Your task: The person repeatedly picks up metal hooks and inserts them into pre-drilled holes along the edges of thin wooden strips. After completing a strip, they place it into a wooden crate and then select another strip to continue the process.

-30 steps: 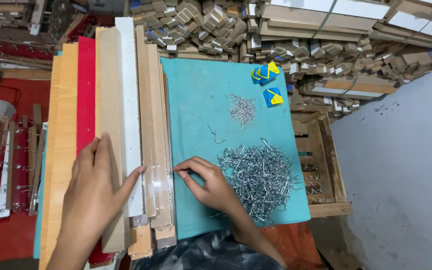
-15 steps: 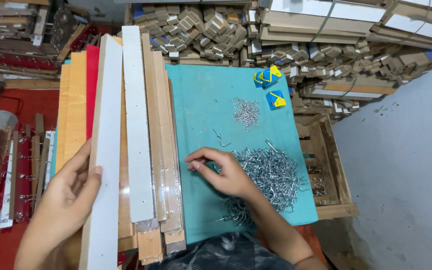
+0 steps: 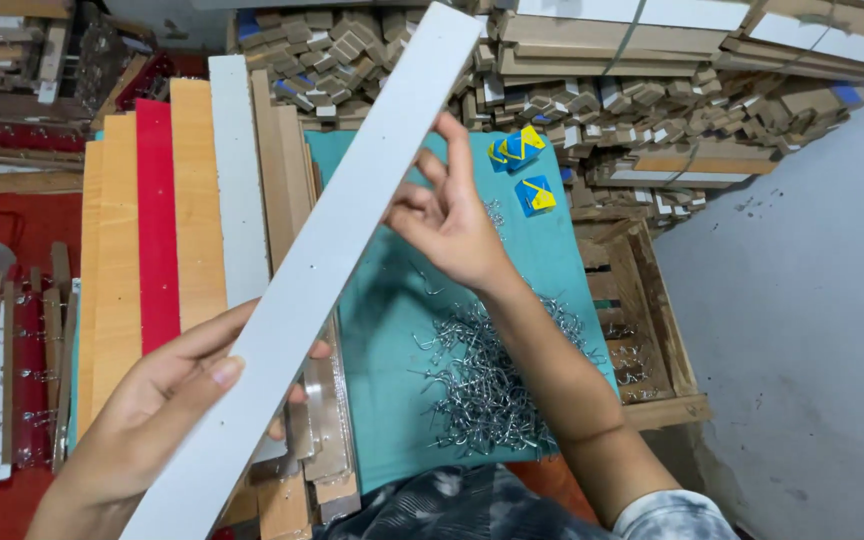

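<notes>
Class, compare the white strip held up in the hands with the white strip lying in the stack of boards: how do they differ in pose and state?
The held white strip is lifted and runs diagonally across the view; the stacked white strip lies flat, running straight away from the viewer. The held one is gripped by the left hand with the right hand at it; the stacked one is untouched, wedged between an orange board and brown boards. Both are long, narrow and white.

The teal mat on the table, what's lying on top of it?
On the teal mat lie a heap of bent metal wire hooks and two blue-and-yellow packets. The raised white strip and right hand cover part of it.
</notes>
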